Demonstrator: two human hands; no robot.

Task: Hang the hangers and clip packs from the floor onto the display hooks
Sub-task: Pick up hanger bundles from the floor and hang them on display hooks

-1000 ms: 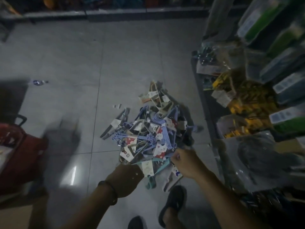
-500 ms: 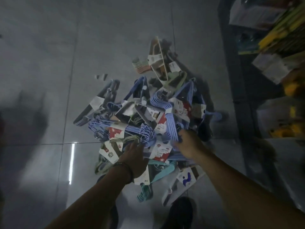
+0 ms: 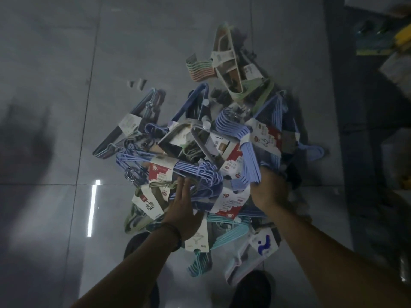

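A heap of bundled hangers (image 3: 200,152) lies on the grey tiled floor, mostly blue, with teal, green and cream packs and white-and-red card labels. My left hand (image 3: 182,210) reaches over the near side of the heap with fingers straight, its tips touching a blue wire hanger bundle (image 3: 200,174). My right hand (image 3: 270,190) grips the lower end of a thick light-blue hanger bundle (image 3: 246,152) at the heap's right side. A teal bundle (image 3: 229,234) and a blue-marked clear pack (image 3: 262,245) lie nearest me.
The display shelving (image 3: 382,85) with hanging packs runs along the right edge, very dark. Two small loose pieces (image 3: 138,83) lie on the floor left of the heap. My dark shoes (image 3: 251,290) stand at the bottom. Bare floor stretches to the left.
The view has dropped closer to the heap and the shelf has slid right. Both hands reached forward into the heap; the right one closed round the light-blue bundle.
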